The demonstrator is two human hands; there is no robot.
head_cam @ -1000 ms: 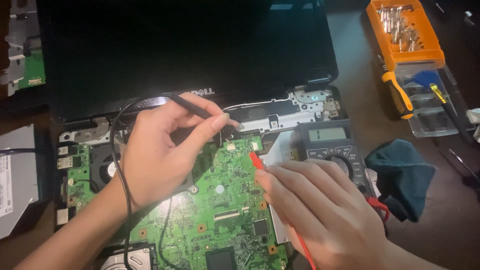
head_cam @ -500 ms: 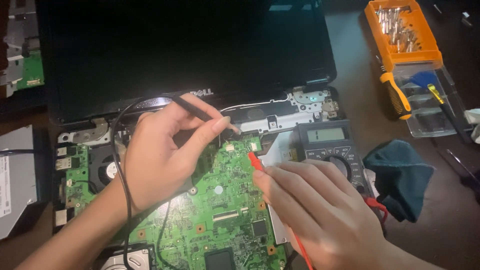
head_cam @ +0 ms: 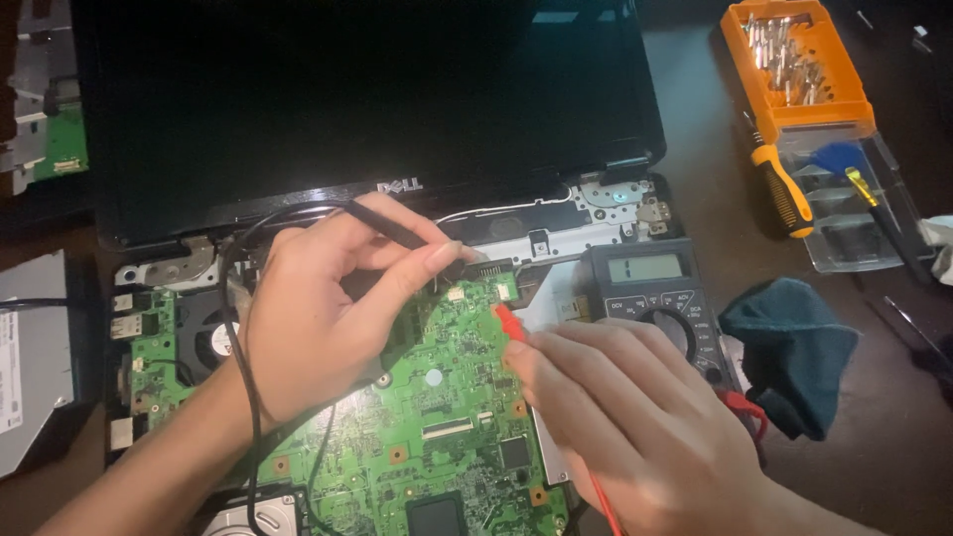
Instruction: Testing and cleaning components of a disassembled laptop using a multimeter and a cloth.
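While both hands sit much as a second ago, the left hand [head_cam: 318, 318] pinches the black probe [head_cam: 397, 230] at the board's [head_cam: 437, 437] top edge; the right hand [head_cam: 615, 417] grips the red probe [head_cam: 509, 323], tip near mid-board, beside the meter [head_cam: 650, 293]. Contacts steady.

The left hand [head_cam: 318, 308] covers the left part of the green circuit board [head_cam: 447, 397] and most of the black probe [head_cam: 397, 226]; the probe's tip is hidden behind the fingers. The right hand [head_cam: 635, 417] hides the red probe's [head_cam: 508, 323] handle and the near part of the meter [head_cam: 655, 298]. The board's near edge is cut off, as is the silver drive [head_cam: 35, 357] at the left. The meter's display is too small to tell.
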